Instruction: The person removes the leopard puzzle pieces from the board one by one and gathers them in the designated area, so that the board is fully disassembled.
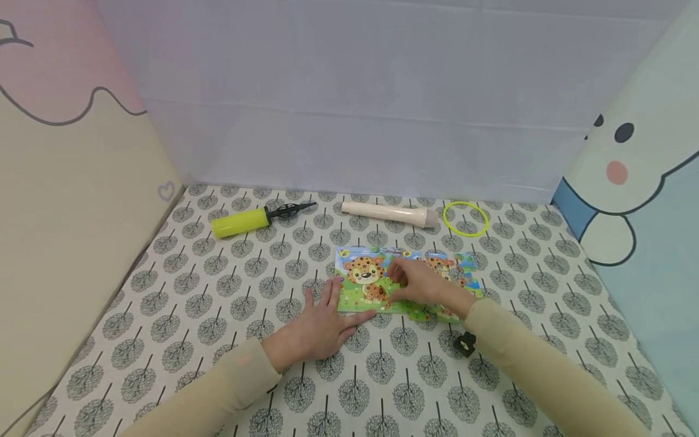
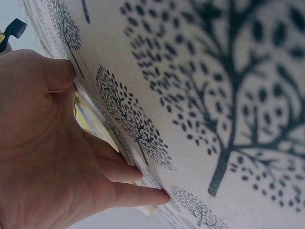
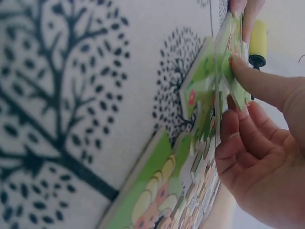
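Note:
A leopard picture board (image 1: 355, 297) lies flat on the table. My left hand (image 1: 319, 328) rests at its lower left corner, fingers spread along the left and bottom edges. The palm and fingertips (image 2: 159, 196) show in the left wrist view. My right hand (image 1: 417, 281) is bent over the board's right side. In the right wrist view, its thumb and fingers pinch a green puzzle piece (image 3: 234, 88) at the board. Several leopard puzzle pieces (image 3: 155, 202) lie beside the board, partly hidden under the right hand and forearm in the head view.
At the back left lies a yellow-green hand pump (image 1: 240, 223) with a black nozzle. A pale toy microphone (image 1: 388, 213) and a yellow ring (image 1: 466, 219) lie behind the board. A small black flower-shaped object (image 1: 465, 344) is by the right sleeve. The tablecloth (image 1: 218, 364) has tree prints.

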The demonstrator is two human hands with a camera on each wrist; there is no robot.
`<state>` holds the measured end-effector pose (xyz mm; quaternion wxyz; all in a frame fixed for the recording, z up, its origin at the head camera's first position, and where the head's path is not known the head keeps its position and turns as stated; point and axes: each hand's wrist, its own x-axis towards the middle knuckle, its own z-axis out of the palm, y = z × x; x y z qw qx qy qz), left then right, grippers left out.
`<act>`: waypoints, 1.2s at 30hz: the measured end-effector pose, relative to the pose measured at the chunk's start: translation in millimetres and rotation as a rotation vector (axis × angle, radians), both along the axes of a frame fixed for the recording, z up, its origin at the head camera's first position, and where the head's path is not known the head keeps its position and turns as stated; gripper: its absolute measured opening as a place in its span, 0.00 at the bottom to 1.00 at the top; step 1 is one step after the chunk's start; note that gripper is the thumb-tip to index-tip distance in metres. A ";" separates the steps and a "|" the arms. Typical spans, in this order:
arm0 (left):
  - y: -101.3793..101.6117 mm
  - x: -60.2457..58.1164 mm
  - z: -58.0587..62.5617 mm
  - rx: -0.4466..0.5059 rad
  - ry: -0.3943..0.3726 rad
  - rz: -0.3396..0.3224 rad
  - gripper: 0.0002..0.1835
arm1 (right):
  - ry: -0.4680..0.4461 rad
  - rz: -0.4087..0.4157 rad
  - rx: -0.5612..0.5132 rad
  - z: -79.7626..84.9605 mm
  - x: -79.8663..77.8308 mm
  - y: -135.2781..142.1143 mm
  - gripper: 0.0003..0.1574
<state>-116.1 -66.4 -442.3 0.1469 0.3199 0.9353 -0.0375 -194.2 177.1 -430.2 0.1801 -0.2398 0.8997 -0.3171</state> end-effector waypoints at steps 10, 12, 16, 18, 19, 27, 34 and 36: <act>0.0 -0.2 0.8 0.007 -0.004 0.003 0.27 | -0.031 -0.031 -0.182 -5.4 -0.4 22.2 0.17; -0.2 0.2 1.0 0.012 -0.004 0.001 0.27 | -0.021 -0.035 -0.211 -5.8 0.2 28.9 0.17; -1.0 1.0 1.6 0.030 -0.013 0.002 0.27 | -0.034 -0.052 -0.253 -4.5 1.0 44.3 0.18; -1.3 1.2 1.8 0.039 -0.018 0.005 0.27 | -0.058 -0.066 -0.262 -3.3 1.1 53.0 0.18; -1.4 1.3 1.7 0.042 -0.021 0.007 0.27 | -0.067 -0.072 -0.261 -2.6 1.3 58.0 0.18; -1.5 0.9 -0.5 0.044 -0.023 0.010 0.27 | -0.063 -0.121 -0.221 -1.4 9.7 100.3 0.19; -1.8 0.6 -1.8 0.033 -0.014 0.004 0.27 | -0.088 -0.148 -0.202 -0.6 19.4 127.1 0.21; -1.8 0.2 -2.2 0.032 -0.011 0.003 0.27 | -0.085 -0.151 -0.187 -0.3 21.5 132.8 0.21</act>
